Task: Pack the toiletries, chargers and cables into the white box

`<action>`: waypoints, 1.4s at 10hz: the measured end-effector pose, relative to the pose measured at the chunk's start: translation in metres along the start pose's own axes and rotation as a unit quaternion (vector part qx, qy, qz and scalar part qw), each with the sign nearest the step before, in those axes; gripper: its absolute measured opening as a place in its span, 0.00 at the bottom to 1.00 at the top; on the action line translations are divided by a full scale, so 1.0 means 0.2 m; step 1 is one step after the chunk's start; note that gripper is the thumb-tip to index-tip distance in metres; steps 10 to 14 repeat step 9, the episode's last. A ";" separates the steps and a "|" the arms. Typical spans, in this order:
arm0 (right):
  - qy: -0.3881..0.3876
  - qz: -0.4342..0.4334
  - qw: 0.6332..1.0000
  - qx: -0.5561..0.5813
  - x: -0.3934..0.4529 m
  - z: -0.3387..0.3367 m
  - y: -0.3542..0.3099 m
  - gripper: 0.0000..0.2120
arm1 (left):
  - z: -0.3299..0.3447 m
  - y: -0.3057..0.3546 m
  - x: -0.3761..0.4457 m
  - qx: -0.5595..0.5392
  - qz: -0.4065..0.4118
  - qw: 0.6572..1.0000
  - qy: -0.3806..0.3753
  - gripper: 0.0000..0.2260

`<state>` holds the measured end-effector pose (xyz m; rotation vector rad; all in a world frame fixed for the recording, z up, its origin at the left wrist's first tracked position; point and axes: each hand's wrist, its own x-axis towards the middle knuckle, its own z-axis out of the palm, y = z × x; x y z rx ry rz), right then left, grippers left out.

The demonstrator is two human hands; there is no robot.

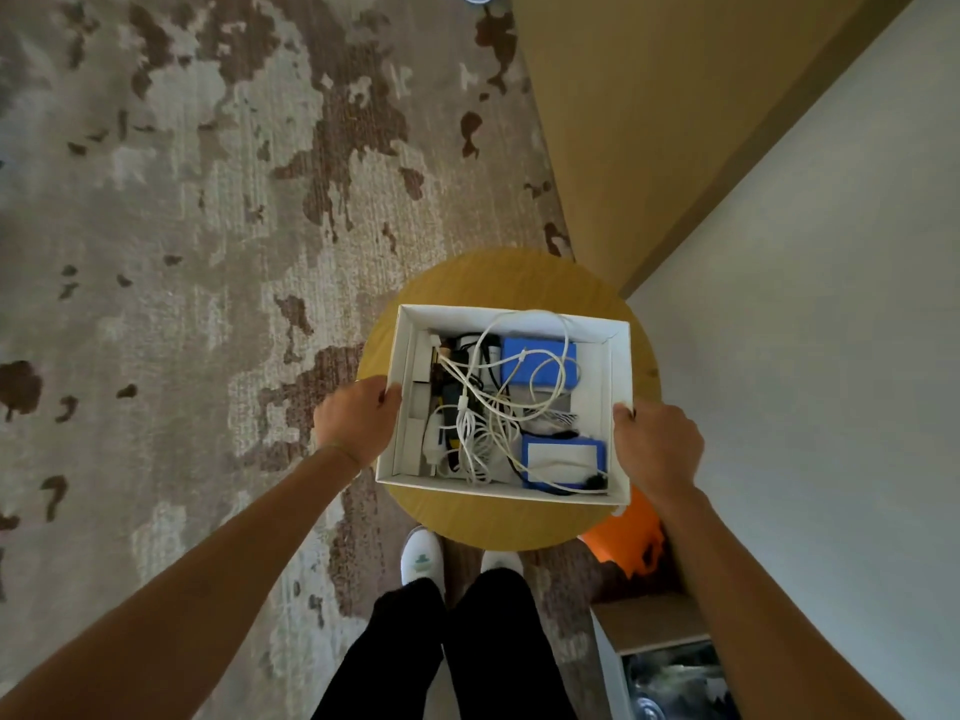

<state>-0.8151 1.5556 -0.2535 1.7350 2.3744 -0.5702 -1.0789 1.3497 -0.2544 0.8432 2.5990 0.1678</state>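
The white box [618,366] sits over a small round yellow table [498,519]. My left hand [356,420] grips its left wall and my right hand [657,446] grips its right wall. Inside lie tangled white cables [485,407], a blue pack [540,363] at the back right, a second blue pack with a white label [563,459] at the front right, white and dark toiletry tubes [434,439] along the left, and dark items at the back. Whether the box rests on the table or is lifted I cannot tell.
A patterned grey and brown carpet [182,252] covers the floor to the left. A bed with a pale cover [805,304] and a tan frame [623,122] runs along the right. An orange object [626,537] lies beside the table. My feet in white shoes stand just below it.
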 end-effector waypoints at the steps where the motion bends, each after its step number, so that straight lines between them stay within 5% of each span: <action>1: -0.004 0.003 1.000 -0.006 0.02 0.05 0.02 0.21 | 0.04 0.00 0.03 0.001 -0.002 1.000 0.001 0.21; 6: 0.006 0.008 1.000 0.024 0.01 0.17 0.04 0.23 | 0.11 -0.02 0.08 0.017 0.012 1.000 0.003 0.21; 9: -0.128 -0.009 0.990 -0.050 0.00 -0.11 -0.04 0.14 | -0.20 0.06 0.02 0.070 0.009 0.985 -0.158 0.12; 14: -0.128 -0.009 0.990 -0.050 0.00 -0.11 -0.04 0.14 | -0.20 0.06 0.02 0.070 0.009 0.985 -0.158 0.12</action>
